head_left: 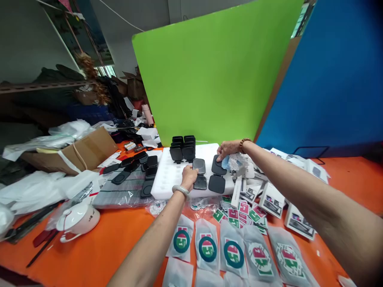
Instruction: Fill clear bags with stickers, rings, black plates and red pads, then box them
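A black folding pad [200, 183], two square panels joined by a hinge, lies opened out on a white foam tray [167, 175]. My left hand [189, 178], with a pale bangle at its wrist, pinches its left edge near the hinge. To the right lies a second opened black folding pad [217, 184]. The fingers of my right hand [228, 150] are closed on its upper panel. A bit of blue material [225, 162] and crumpled clear plastic [238, 162] show under this hand, partly hidden. Several similar dark pads [182, 149] stand upright at the tray's back.
Several frosted pouches [207, 249] with printed cards lie in front. Loose cards [233, 215] and white boxes [271, 199] spread at the right. More black pads [121, 177], a white lidded pot [78, 218] and a cardboard box [85, 153] sit left. A green panel [209, 79] stands behind.
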A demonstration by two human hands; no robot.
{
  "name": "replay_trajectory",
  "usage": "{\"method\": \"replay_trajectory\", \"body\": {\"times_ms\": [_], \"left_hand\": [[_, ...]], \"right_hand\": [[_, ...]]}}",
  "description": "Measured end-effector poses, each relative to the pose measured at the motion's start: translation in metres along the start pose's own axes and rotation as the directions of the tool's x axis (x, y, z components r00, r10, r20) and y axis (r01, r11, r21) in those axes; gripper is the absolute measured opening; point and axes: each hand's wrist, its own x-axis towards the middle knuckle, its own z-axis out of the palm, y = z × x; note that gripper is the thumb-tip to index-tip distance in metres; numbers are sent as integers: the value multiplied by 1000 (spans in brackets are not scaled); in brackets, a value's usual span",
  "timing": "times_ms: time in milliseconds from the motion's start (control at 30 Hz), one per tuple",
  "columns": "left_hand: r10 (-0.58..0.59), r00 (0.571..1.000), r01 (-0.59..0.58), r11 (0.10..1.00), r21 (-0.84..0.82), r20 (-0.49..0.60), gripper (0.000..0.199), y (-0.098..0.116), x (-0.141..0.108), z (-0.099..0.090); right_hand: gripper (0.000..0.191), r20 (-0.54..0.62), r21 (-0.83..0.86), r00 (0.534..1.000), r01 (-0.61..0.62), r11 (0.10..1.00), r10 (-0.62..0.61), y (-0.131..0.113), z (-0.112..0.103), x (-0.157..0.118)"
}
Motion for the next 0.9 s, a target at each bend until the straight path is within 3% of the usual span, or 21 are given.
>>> {"method": "replay_trajectory", "body": {"times_ms": [133,233,367,533,700,800,900], "left_hand": [[45,995,-29,984,176,-91,33,2,1,12],[88,991,-55,953,297,-99,46,6,-8,20],[166,985,-133,900,415,-44,45,7,-29,23],[267,963,-245,826,507,31,39,2,-55,3],[397,891,-447,689,570,220,36,-4,-79,-15],[443,844,-529,595,605,302,40,-5,-85,-11],[483,800,-588,510,627,356,37,-3,-82,-3]], "right_hand": [[25,-250,-203,968,-90,975,37,-3,4,23],[24,-282,-258,958,-121,959,45,-4,17,31],[31,-332,-300,943,-136,944,30,-1,37,28],[48,-411,-312,911,-175,934,33,-4,56,7],[43,-458,-281,882,-258,924,108,-17,86,-20],[50,-511,-180,831,-355,917,221,-25,106,-31],[55,-555,-109,791,-378,920,259,-29,117,-34]]}}
